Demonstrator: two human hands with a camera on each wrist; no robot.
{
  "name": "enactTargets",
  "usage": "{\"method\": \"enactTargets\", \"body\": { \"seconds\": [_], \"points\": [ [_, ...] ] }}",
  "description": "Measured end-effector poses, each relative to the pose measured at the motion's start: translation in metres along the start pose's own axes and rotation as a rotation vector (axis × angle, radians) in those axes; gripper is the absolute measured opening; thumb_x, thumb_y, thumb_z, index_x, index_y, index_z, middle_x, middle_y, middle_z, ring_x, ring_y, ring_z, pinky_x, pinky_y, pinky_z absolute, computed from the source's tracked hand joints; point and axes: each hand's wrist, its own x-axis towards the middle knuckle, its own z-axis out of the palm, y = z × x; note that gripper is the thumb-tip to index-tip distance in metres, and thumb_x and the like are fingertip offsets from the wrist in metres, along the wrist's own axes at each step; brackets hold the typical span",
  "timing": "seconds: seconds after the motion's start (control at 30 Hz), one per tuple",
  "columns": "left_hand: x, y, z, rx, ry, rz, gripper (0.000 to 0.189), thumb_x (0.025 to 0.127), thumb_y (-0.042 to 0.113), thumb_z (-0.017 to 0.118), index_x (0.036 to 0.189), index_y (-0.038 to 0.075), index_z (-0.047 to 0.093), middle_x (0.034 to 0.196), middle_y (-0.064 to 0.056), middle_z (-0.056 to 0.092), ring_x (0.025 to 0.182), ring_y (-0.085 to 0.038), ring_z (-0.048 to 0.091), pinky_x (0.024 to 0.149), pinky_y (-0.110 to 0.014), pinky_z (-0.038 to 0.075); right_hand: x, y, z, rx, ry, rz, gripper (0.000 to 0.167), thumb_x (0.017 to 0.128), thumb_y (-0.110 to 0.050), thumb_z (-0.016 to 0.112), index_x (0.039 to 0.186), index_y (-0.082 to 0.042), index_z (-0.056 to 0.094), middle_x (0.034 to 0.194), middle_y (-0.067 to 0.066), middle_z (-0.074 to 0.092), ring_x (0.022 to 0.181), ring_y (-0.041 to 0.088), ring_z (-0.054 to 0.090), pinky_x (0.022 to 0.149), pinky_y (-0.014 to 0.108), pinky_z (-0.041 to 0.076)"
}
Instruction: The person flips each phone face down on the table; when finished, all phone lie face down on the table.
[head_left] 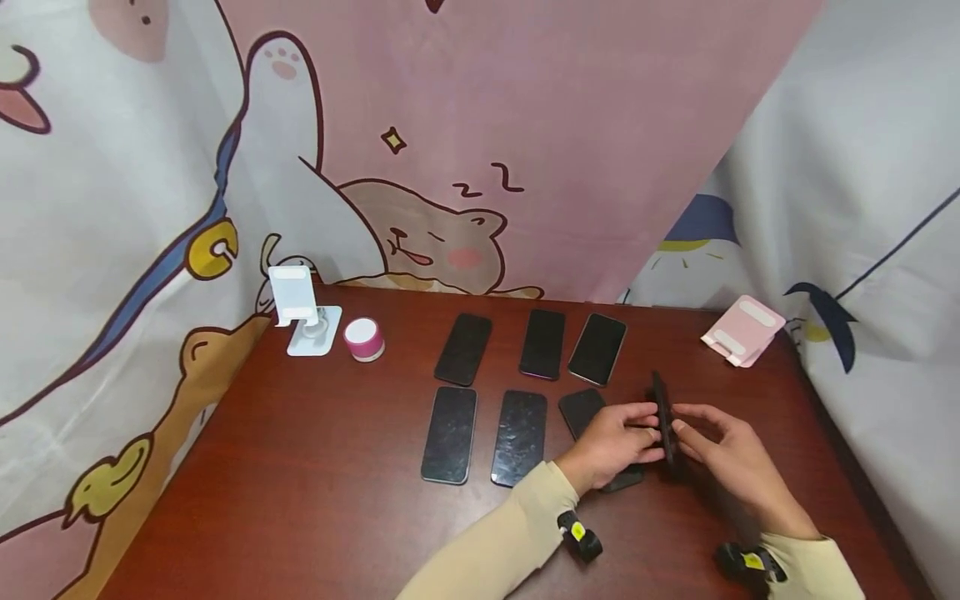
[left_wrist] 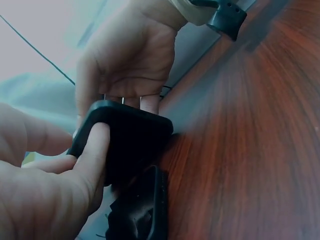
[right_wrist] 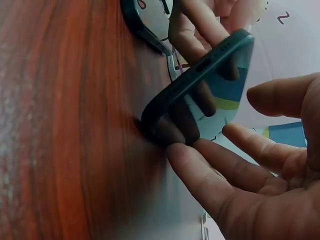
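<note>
A dark smartphone (head_left: 663, 408) is held up on its edge above the right part of the table. My left hand (head_left: 609, 443) pinches it, thumb flat on its dark back (left_wrist: 135, 140) in the left wrist view. On the glossy screen side is my right hand (head_left: 733, 454). In the right wrist view the right hand's fingertips (right_wrist: 182, 152) touch the phone's lower corner, while its thumb stands apart from the screen. Another phone (head_left: 581, 408) lies under my left hand, partly covered by it.
More phones lie face up in two rows, among them a back-row phone (head_left: 542, 343) and a front-row phone (head_left: 449, 435). A white phone stand (head_left: 294, 296) and a pink-and-white round jar (head_left: 364, 340) stand at the back left, a pink stand (head_left: 744, 330) at the back right. Printed curtains border the table.
</note>
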Motion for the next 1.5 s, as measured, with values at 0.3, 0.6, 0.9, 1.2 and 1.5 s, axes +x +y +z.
{"method": "enactTargets", "body": {
  "seconds": [0.3, 0.6, 0.9, 1.2, 1.5],
  "points": [
    [0.000, 0.000, 0.001, 0.141, -0.115, -0.033, 0.062, 0.102, -0.005, 0.059, 0.157, 0.023, 0.052, 0.147, -0.018, 0.059, 0.127, -0.027, 0.066, 0.099, -0.048, 0.060, 0.006, -0.009, -0.001, 0.031, -0.027, 0.056, 0.067, 0.109, -0.043, 0.058, 0.154, 0.005, 0.046, 0.142, 0.036, 0.059, 0.098, 0.009, 0.073, 0.072, 0.032, 0.065],
    [-0.001, 0.004, 0.004, 0.467, -0.174, 0.003, 0.063, 0.103, 0.007, 0.065, 0.161, 0.024, 0.047, 0.160, -0.004, 0.052, 0.139, -0.018, 0.058, 0.087, -0.018, 0.057, 0.011, -0.009, -0.006, -0.097, 0.077, -0.027, 0.049, 0.107, -0.026, 0.064, 0.141, 0.008, 0.058, 0.124, 0.032, 0.072, 0.075, 0.005, 0.063, 0.056, 0.023, 0.049],
    [-0.001, 0.008, 0.002, 0.420, 0.013, 0.070, 0.047, 0.101, 0.009, 0.068, 0.147, 0.014, 0.059, 0.144, -0.006, 0.064, 0.112, -0.007, 0.070, 0.084, -0.019, 0.057, 0.005, -0.016, -0.014, -0.058, 0.116, -0.032, 0.045, 0.107, -0.017, 0.061, 0.142, 0.011, 0.056, 0.125, 0.037, 0.069, 0.081, 0.000, 0.073, 0.065, 0.020, 0.061],
    [0.001, 0.012, 0.006, 0.108, 0.187, 0.058, 0.036, 0.094, -0.002, 0.074, 0.124, 0.016, 0.061, 0.105, -0.001, 0.065, 0.084, -0.017, 0.070, 0.074, -0.048, 0.065, -0.003, -0.044, -0.010, 0.015, 0.166, -0.070, 0.044, 0.106, -0.015, 0.063, 0.143, 0.007, 0.058, 0.128, 0.035, 0.069, 0.084, -0.009, 0.071, 0.065, 0.018, 0.061],
    [0.001, 0.011, 0.004, 0.116, 0.221, 0.050, 0.035, 0.093, -0.002, 0.074, 0.124, 0.012, 0.065, 0.100, -0.001, 0.063, 0.080, -0.015, 0.066, 0.071, -0.048, 0.066, 0.000, -0.041, -0.007, 0.038, 0.180, -0.049, 0.046, 0.106, -0.017, 0.063, 0.146, 0.005, 0.056, 0.128, 0.032, 0.070, 0.087, -0.009, 0.070, 0.066, 0.020, 0.062]
  ]
}}
